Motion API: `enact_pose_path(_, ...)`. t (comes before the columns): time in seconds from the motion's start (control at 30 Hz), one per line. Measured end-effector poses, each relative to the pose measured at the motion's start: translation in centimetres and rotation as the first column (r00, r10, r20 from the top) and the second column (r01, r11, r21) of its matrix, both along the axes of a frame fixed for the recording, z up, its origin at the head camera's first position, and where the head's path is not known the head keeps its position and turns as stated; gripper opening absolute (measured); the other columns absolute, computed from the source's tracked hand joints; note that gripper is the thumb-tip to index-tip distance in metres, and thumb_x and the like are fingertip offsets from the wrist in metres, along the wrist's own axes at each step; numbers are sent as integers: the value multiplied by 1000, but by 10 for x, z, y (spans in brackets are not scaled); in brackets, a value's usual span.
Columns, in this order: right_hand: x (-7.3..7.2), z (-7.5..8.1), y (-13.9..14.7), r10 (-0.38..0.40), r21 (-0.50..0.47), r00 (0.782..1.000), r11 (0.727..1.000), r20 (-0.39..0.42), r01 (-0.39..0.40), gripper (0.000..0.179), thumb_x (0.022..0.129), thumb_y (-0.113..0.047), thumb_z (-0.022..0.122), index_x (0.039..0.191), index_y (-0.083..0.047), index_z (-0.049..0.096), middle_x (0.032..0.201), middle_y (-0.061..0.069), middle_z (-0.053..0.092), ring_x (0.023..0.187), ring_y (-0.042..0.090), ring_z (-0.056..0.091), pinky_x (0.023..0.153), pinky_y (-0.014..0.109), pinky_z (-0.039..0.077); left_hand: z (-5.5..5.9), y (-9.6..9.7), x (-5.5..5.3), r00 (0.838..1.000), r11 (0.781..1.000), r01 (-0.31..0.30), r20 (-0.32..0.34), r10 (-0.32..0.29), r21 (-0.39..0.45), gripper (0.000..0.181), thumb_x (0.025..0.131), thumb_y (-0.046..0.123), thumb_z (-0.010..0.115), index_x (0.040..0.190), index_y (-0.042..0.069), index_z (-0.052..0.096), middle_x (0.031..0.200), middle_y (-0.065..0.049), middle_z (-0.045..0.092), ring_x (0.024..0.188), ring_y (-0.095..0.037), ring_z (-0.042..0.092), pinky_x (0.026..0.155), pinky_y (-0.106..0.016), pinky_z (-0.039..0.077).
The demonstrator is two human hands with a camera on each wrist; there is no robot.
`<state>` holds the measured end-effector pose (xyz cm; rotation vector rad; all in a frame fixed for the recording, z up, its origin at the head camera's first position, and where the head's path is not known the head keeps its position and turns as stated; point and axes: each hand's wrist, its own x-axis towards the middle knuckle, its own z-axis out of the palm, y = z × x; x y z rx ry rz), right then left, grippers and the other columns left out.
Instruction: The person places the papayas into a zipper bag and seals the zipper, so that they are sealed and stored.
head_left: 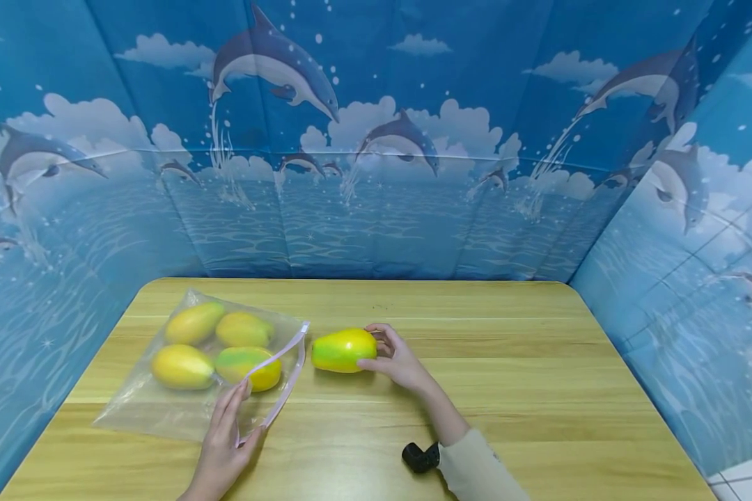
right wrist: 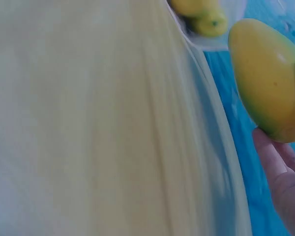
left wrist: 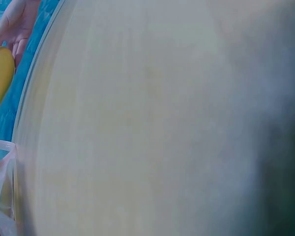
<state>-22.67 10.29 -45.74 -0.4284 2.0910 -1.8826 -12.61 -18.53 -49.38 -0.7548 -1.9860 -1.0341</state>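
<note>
A clear plastic zip bag with a pink zip strip lies on the left of the table, several yellow-green mangoes inside it. My left hand grips the bag by its mouth, fingers at the upper rim and thumb near the lower one. To the right of the mouth, my right hand holds another mango by its right end, between thumb and fingers. In the right wrist view this mango has the thumb and fingers around one end. Its other end points toward the bag.
The wooden table bears all of this. A small black object shows beside the right sleeve. Behind the table's far edge hangs a blue dolphin-print curtain, which also runs along both sides.
</note>
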Motion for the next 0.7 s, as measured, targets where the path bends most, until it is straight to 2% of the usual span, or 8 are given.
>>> enact_pose_path(0.27, 16, -4, -22, 85, 19, 996, 996, -9, -85, 58, 78, -9, 72, 127, -3, 41, 124, 16, 46, 108, 28, 51, 88, 33, 51, -1, -1, -1, 1000, 1000, 28, -10, -28, 14, 65, 92, 31, 47, 117, -28, 36, 113, -38, 41, 119, -12, 40, 107, -20, 29)
enact_pose_path(0.5, 15, -34, -39, 138, -4, 990, 990, 0, -138, 58, 77, -11, 73, 125, -9, 43, 122, 9, 48, 104, 21, 53, 85, 30, 52, -5, -3, -4, 996, 995, 86, -11, -86, 53, 64, 91, 27, 50, 119, -28, 34, 117, -37, 39, 119, -15, 40, 107, -20, 29)
enact_pose_path(0.63, 18, -39, -49, 152, -10, 988, 988, 2, -152, 56, 76, -15, 75, 123, -12, 45, 120, 7, 49, 102, 19, 54, 83, 29, 53, -6, -3, -5, 992, 990, 122, -14, -122, 73, 63, 91, 24, 52, 119, -28, 32, 118, -38, 38, 119, -16, 40, 106, -20, 30)
enact_pose_path(0.7, 19, -39, -54, 159, -16, 987, 987, -2, -159, 56, 76, -15, 75, 122, -12, 45, 119, 8, 48, 102, 20, 55, 82, 29, 53, -5, -2, -5, 993, 991, 116, -20, -115, 69, 62, 91, 24, 52, 119, -28, 33, 118, -37, 38, 118, -16, 40, 106, -20, 31)
